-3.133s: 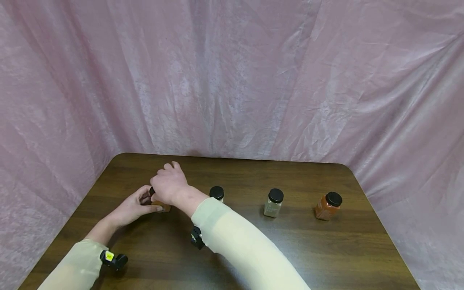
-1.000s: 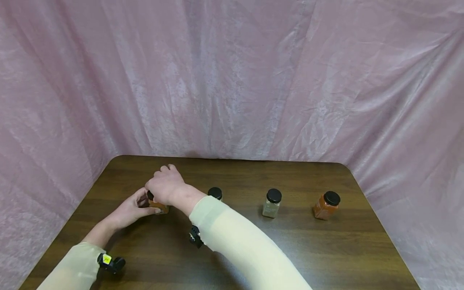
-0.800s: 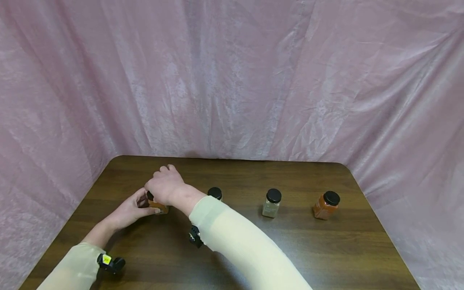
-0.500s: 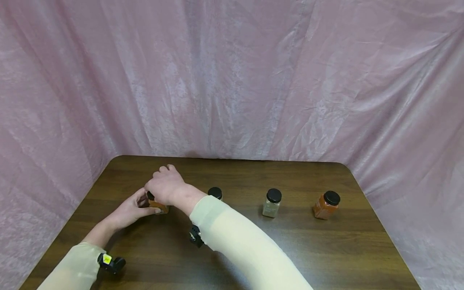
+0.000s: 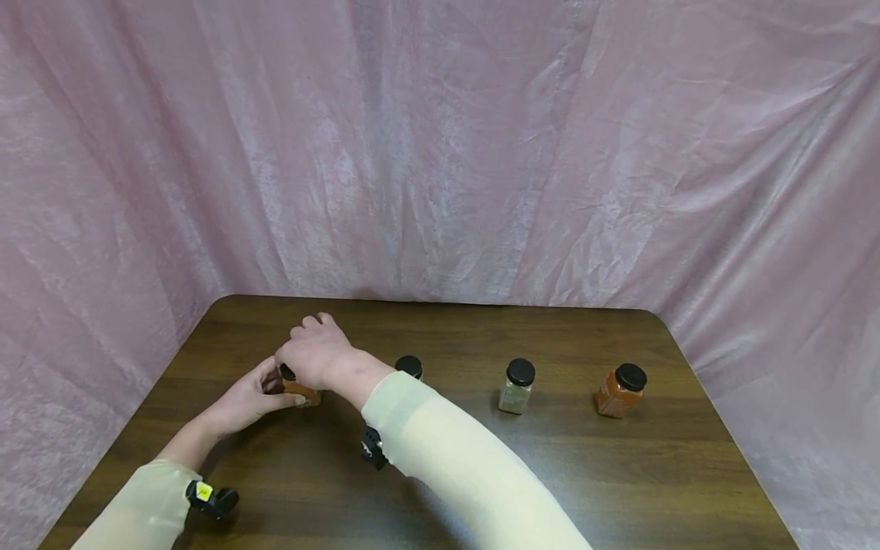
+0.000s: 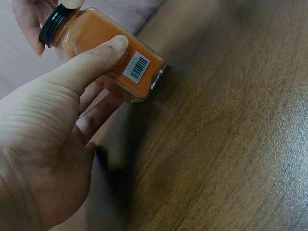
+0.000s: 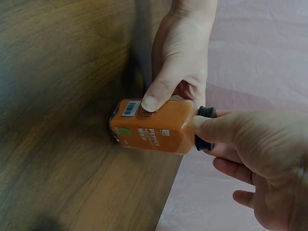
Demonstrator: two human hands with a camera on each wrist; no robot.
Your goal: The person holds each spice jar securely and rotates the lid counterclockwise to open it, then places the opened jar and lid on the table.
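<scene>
An orange spice jar (image 5: 303, 392) (image 6: 115, 57) (image 7: 154, 131) with a black lid (image 6: 53, 24) (image 7: 204, 128) stands on the dark wooden table (image 5: 481, 458) at the left. My left hand (image 5: 249, 397) (image 6: 57, 144) (image 7: 180, 62) grips the jar's glass body, thumb pressed on its barcode label. My right hand (image 5: 312, 353) (image 7: 250, 159) reaches over from above, and its thumb and fingers pinch the black lid. The jar's base rests on the wood.
Three more black-lidded jars stand in a row to the right: one (image 5: 409, 367) partly behind my right forearm, a pale one (image 5: 517, 386), and a red-orange one (image 5: 621, 389). Pink cloth (image 5: 440, 153) hangs behind and beside the table. Bare wood lies in front.
Both hands stay on the orange jar in nearly the same place. Only slight shifts of the hands and the head view show.
</scene>
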